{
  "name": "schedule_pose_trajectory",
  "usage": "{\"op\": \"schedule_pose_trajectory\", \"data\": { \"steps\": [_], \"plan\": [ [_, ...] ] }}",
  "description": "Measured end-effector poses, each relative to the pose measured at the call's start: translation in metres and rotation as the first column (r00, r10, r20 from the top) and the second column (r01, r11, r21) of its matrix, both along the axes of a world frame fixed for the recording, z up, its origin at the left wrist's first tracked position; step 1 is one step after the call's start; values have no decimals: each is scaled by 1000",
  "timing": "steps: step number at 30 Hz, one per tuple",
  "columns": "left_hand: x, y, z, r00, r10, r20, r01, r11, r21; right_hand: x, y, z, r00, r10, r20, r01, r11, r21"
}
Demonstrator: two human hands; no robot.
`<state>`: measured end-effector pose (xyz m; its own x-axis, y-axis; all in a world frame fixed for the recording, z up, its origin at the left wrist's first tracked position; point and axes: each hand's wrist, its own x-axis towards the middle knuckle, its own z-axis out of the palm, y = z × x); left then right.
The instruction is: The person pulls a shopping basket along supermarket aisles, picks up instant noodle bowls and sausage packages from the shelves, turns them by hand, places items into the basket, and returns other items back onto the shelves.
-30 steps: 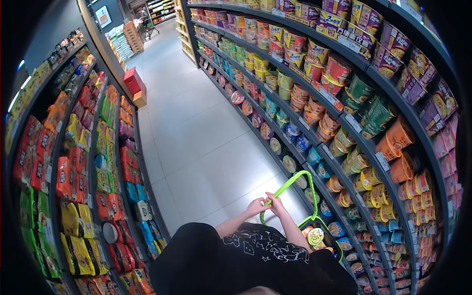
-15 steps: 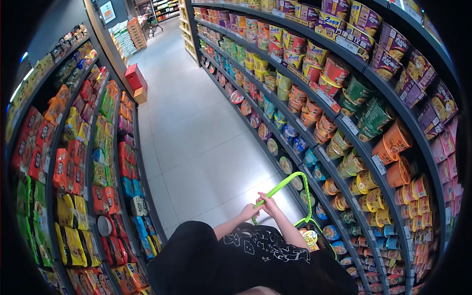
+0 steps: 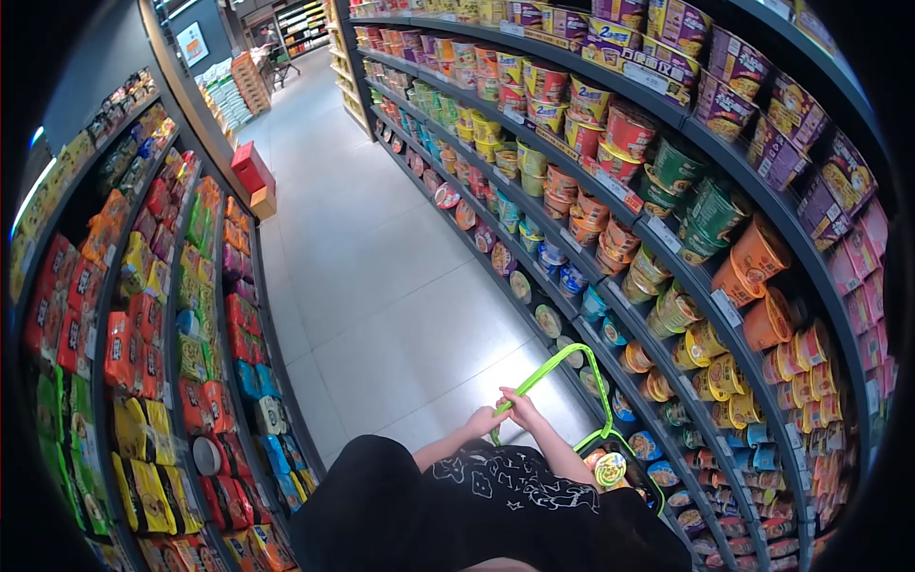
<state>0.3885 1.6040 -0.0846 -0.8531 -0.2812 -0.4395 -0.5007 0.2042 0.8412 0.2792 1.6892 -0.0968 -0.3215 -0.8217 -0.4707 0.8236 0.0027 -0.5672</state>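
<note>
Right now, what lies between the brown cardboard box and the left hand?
In the head view, only bare tiled floor lies between the cardboard box and the left hand, which grips the green basket handle.

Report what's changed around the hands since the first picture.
The left hand, right hand and green handle shifted slightly left and down in the view. Nothing visibly taken or let go; both hands stay on the handle, the tub in the basket.

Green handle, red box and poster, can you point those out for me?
Green handle (image 3: 547, 367), head view: on its long bar, beyond the hands (image 3: 518, 408).
Red box (image 3: 253, 170), head view: around the middle of its visible sides.
Poster (image 3: 192, 44), head view: on the middle of its face.
</note>
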Motion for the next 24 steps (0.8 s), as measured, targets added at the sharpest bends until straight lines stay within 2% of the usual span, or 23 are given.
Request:
{"op": "schedule_pose_trajectory", "data": {
  "steps": [6, 7, 8, 9, 10, 11, 12, 13, 14, 15, 16, 18, 20, 22, 24],
  "plan": [
    [-3, 4, -20, 998, -56, -5, 56, 998, -15, 5, 9, 16, 998, -44, -37, 46, 998, 51],
    [-4, 4, -22, 999, -47, -10, 47, 999, 2, 6, 10, 16, 994, -105, -33, 107, 993, 51],
    [-6, 5, -23, 993, -121, -3, 121, 993, -2, 5, 10, 12, 994, -100, -53, 103, 993, 59],
    [-7, 4, -22, 995, -96, -6, 96, 993, 61, 4, 11, 8, 992, -101, -71, 105, 992, 66],
    [-10, 4, -20, 997, -74, -1, 73, 990, 124, 4, 13, 8, 981, -185, -60, 188, 980, 62],
    [-12, 8, -7, 997, -67, 30, 61, 983, 175, 4, 14, 9, 983, -173, -64, 176, 983, 53],
    [-14, 12, 5, 988, -150, 41, 141, 975, 172, 3, 17, 9, 985, -160, -70, 163, 986, 44],
    [-18, 16, 14, 990, -140, 14, 137, 983, 118, 3, 21, 10, 969, -240, -60, 242, 969, 41],
    [-23, 20, 22, 991, -131, -22, 132, 989, 65, 1, 25, 13, 965, -244, -93, 248, 968, 28],
    [-29, 26, 29, 978, -208, -17, 208, 976, 59, -2, 31, 17, 961, -247, -127, 251, 968, 16],
    [-35, 31, 37, 975, -218, -51, 222, 970, 99, -6, 38, 22, 939, -322, -119, 325, 946, 8],
    [-46, 43, 48, 951, -301, -73, 309, 941, 137, -12, 56, 35, 919, -310, -244, 332, 942, 55],
    [-54, 60, 56, 910, -331, -249, 382, 904, 194, -13, 77, 55, 883, -418, -212, 430, 903, 10],
    [-68, 67, 50, 847, -480, -228, 525, 821, 225, -13, 98, 68, 845, -504, -178, 507, 861, -31],
    [-76, 79, 57, 777, -595, -206, 630, 732, 261, -11, 114, 73, 791, -526, -312, 546, 838, -29]
  ]
}}
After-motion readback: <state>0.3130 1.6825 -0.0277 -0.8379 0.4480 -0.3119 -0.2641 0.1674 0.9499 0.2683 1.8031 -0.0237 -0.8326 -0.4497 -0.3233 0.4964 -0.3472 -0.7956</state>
